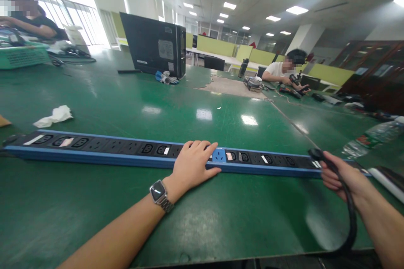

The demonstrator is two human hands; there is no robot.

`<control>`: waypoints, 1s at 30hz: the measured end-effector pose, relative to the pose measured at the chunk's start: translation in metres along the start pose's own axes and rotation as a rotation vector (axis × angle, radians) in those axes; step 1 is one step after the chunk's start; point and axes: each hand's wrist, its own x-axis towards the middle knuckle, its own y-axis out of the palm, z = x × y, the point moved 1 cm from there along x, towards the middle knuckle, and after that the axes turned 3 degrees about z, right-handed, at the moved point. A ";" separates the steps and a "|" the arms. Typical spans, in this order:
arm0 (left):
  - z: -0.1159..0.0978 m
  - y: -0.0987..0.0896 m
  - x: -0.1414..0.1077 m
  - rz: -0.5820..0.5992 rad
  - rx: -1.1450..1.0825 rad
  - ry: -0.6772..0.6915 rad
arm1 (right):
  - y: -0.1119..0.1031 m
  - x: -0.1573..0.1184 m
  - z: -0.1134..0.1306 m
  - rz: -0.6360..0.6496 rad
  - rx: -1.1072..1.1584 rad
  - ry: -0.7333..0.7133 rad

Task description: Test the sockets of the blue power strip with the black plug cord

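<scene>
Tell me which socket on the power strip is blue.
The blue socket is the one just right of the left hand, near the middle of the power strip; the other visible sockets have black faces.

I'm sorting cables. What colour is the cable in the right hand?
Black cable, clearest in the head view.

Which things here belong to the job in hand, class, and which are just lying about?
In the job:
- blue-and-black power strip, under the left hand
- black cable, gripped near its end by the right hand

Just lying about:
- crumpled tissue
- plastic bottle
- computer tower
- gloves
- green basket
</scene>
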 end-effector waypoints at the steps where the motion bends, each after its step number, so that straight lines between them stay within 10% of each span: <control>1: -0.001 0.000 0.000 -0.005 -0.023 0.011 | 0.014 -0.007 0.001 -0.016 0.009 -0.069; 3: -0.004 0.000 -0.001 -0.020 -0.072 0.033 | 0.058 -0.029 0.002 0.020 -0.047 -0.150; 7: -0.008 -0.003 -0.003 -0.056 -0.165 0.154 | 0.169 -0.084 0.006 0.499 -0.293 -0.263; 10: 0.004 -0.016 -0.007 -0.185 -0.219 0.172 | 0.210 -0.109 0.011 0.585 -0.204 -0.451; 15: 0.057 -0.049 -0.029 -0.470 -0.216 -0.140 | 0.194 -0.089 -0.025 0.334 -0.195 -0.469; 20: 0.089 -0.053 -0.050 -0.229 -0.367 -0.168 | 0.177 -0.070 -0.073 0.218 -0.365 -0.504; 30: 0.084 -0.048 -0.044 -0.078 -0.254 -0.083 | 0.183 -0.075 -0.073 0.233 -0.577 -0.643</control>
